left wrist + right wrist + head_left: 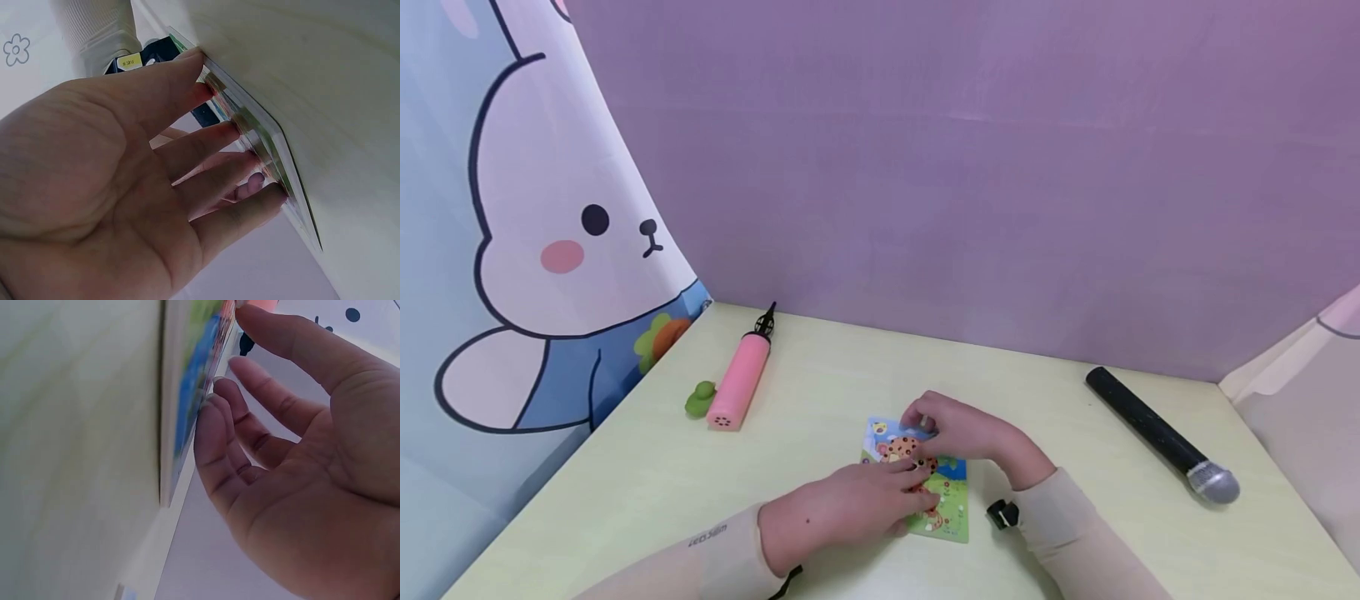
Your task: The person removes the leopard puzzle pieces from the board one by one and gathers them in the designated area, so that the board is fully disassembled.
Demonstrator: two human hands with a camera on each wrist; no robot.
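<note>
A thin picture board with a spotted cartoon animal on blue and green lies flat on the table in the head view. My left hand reaches over its lower left part. In the left wrist view, that hand's fairly straight fingertips rest on the board's face, with the thumb at its near edge. Over the upper right part is my right hand, its fingers loosely bent. The right wrist view shows its thumb and fingertips touching or close to the board's face, with no object visible between them. The hands hide part of the picture.
On the pale table, a pink hand pump with a black nozzle lies at the back left beside a small green duck-like toy. A black microphone lies at the right. A purple backdrop stands behind.
</note>
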